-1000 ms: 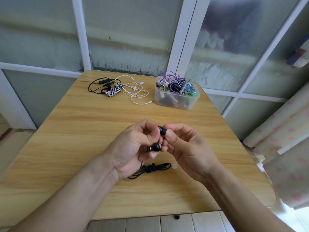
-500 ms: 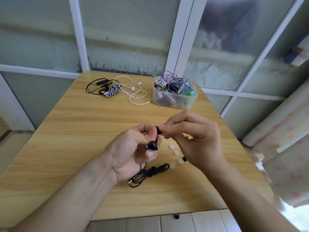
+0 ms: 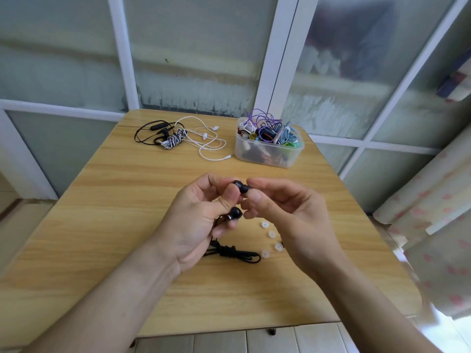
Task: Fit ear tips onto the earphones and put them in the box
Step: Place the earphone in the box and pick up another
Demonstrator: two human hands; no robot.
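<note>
My left hand (image 3: 196, 220) holds both black earbuds of a wired pair: one earbud (image 3: 240, 186) pinched at the fingertips, the other earbud (image 3: 235, 213) lower against the fingers. My right hand (image 3: 283, 212) pinches the tip end of the upper earbud between thumb and forefinger. The bundled black cable (image 3: 229, 253) hangs from my left hand onto the wooden table (image 3: 127, 200). Several clear ear tips (image 3: 272, 234) lie on the table beside my right hand. A clear plastic box (image 3: 267, 154) stuffed with coloured earphones stands at the back right.
White earphones (image 3: 209, 141), a black neckband set (image 3: 153, 132) and a black-and-white striped cable bundle (image 3: 173, 142) lie at the table's back left. Frosted window panels stand behind the table. A patterned curtain (image 3: 433, 212) hangs at the right.
My right hand has turned from knuckles-up to a palm-side pinch on the upper earbud. My left hand has kept hold of both earbuds.
</note>
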